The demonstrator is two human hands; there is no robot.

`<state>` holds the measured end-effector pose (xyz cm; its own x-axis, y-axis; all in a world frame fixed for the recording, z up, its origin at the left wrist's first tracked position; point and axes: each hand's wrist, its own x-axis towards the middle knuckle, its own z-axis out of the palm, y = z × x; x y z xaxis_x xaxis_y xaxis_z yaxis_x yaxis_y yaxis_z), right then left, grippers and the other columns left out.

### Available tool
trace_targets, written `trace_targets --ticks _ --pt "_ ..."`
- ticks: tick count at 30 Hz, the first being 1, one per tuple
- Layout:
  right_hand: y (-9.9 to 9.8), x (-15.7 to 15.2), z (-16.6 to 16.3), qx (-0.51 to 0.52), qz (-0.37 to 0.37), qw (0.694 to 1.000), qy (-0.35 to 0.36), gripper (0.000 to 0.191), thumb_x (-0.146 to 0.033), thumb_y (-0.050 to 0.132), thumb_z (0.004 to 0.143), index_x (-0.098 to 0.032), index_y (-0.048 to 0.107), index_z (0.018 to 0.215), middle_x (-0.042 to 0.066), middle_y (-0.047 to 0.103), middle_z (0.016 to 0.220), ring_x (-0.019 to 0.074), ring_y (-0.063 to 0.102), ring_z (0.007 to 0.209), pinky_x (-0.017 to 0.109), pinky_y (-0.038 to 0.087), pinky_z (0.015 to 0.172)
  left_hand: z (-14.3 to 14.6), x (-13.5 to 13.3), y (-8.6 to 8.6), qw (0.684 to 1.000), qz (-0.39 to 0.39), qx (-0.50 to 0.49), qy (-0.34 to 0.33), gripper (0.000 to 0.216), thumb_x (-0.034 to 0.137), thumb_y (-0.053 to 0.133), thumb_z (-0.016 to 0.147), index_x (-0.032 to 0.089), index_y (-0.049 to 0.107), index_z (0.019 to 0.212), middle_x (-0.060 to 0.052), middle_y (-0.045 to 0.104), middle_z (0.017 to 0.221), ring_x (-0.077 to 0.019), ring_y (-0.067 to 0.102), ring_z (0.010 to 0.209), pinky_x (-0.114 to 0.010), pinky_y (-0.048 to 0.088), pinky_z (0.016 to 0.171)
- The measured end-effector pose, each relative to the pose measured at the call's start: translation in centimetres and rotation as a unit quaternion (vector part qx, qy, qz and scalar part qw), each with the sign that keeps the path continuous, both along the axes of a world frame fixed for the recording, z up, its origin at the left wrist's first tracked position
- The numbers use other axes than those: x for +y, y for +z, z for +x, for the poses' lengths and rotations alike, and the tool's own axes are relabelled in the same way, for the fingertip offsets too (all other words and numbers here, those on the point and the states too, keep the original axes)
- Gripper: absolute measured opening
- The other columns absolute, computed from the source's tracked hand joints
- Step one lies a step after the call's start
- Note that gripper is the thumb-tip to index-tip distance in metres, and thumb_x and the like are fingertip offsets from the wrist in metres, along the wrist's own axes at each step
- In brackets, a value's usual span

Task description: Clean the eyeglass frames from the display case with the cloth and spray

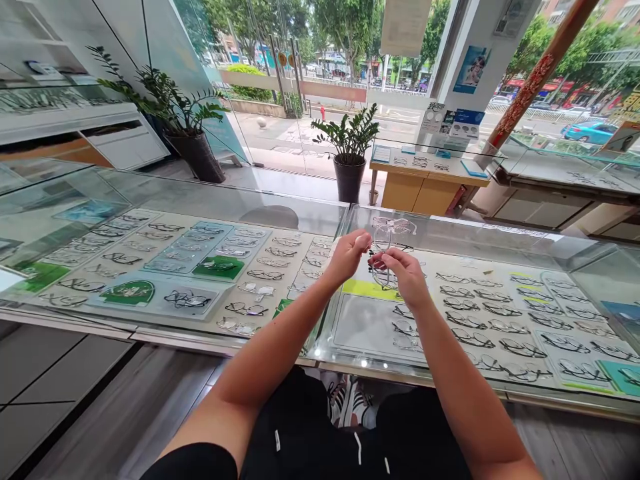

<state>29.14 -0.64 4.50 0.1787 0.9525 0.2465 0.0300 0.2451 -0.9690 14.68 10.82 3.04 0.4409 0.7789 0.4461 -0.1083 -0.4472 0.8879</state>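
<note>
Shop window (295, 87), gray plank floor (165, 390)

Honestly, we can't read a word here. We see white print on the green card (129, 292) in the bench (200, 193), but it's mush. Same with the poster (471, 69) on the pillar (475, 27), the leaflets (453, 123) below it, and the white strip (515, 231) at the bench's far edge: too small or blurry for us.
</note>
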Motion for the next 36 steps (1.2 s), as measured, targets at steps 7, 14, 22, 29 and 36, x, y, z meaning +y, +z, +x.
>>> trace_targets --ticks 7,14,22,29,36 --pt "0.1 0.0 0.4 0.018 -0.009 1.000 0.004 0.032 -0.055 0.071 0.093 -0.024 0.077 0.087 0.008 0.085 0.100 0.0260 0.077 0.094 0.045 0.062 0.095 0.0 0.0 0.3 1.000 -0.018 0.003 -0.008 0.068 0.086 0.051 0.095 0.022 0.057 0.072 -0.001 0.054 0.072 -0.0176 0.048 0.068 -0.034 0.039 0.068" --pt "0.1 0.2 1.3 0.136 0.003 0.990 -0.027 0.026 -0.049 0.074 0.095 -0.025 0.083 0.092 0.006 0.085 0.102 0.0210 0.071 0.087 0.036 0.058 0.084 -0.1 -0.7 0.5 0.997 0.008 0.048 -0.057 0.070 0.084 0.049 0.098 0.021 0.053 0.068 -0.001 0.051 0.070 -0.0174 0.046 0.068 -0.033 0.038 0.067" --pt "0.5 0.1 1.4 0.208 0.005 0.977 -0.037 0.024 -0.047 0.078 0.092 -0.024 0.085 0.092 0.005 0.085 0.099 0.0188 0.073 0.083 0.031 0.058 0.079 -0.3 -1.1 0.4 0.989 0.032 0.103 -0.102 0.063 0.076 0.048 0.102 0.021 0.053 0.070 -0.001 0.052 0.070 -0.0168 0.046 0.069 -0.032 0.039 0.066" --pt "0.4 0.2 1.6 0.201 0.011 0.979 -0.039 0.025 -0.046 0.076 0.094 -0.022 0.084 0.094 0.007 0.085 0.101 0.0193 0.073 0.086 0.033 0.059 0.085 -0.9 1.6 -0.2 0.997 -0.045 -0.030 0.046 0.052 0.072 0.068 0.092 0.022 0.059 0.083 0.000 0.054 0.081 -0.0166 0.054 0.076 -0.031 0.058 0.075" --pt "0.4 0.2 1.7 0.213 0.016 0.976 -0.034 0.021 -0.042 0.075 0.094 -0.023 0.085 0.092 0.007 0.085 0.100 0.0198 0.072 0.090 0.032 0.060 0.086 -3.6 7.4 -3.3 0.944 -0.119 -0.038 0.306 0.011 0.035 0.059 0.103 0.025 0.054 0.105 -0.003 0.057 0.091 -0.0202 0.056 0.081 -0.036 0.051 0.081"
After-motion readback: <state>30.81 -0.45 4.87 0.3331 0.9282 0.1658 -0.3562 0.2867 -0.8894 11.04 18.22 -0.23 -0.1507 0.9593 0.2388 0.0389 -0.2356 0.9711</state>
